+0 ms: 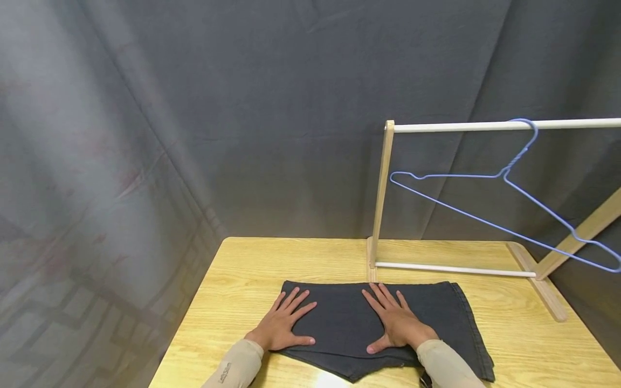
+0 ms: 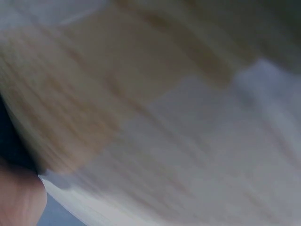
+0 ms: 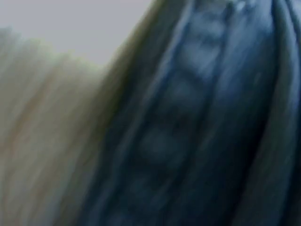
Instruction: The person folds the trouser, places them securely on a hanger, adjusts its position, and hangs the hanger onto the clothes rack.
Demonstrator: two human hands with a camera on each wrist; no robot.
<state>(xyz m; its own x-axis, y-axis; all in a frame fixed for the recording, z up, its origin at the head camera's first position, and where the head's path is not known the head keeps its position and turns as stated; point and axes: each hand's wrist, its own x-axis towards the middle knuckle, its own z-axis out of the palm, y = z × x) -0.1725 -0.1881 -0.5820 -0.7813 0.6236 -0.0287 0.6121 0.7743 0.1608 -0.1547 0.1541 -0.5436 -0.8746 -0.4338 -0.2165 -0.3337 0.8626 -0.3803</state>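
A pair of dark denim shorts, folded in half, lies on the wooden table, with its stitched hem toward the right and a pointed corner at the near edge. My left hand rests on the left end, fingers spread and straight. Farther right, my right hand presses on the cloth, its fingers also spread. The left wrist view catches part of a finger beside a dark cloth edge. A blurred seam of the shorts fills much of the right wrist view.
Behind the shorts on the right stands a wood and white garment rack. A blue wire hanger hangs from its top bar. The wooden table reaches back to a grey curtain, which also runs along the left side.
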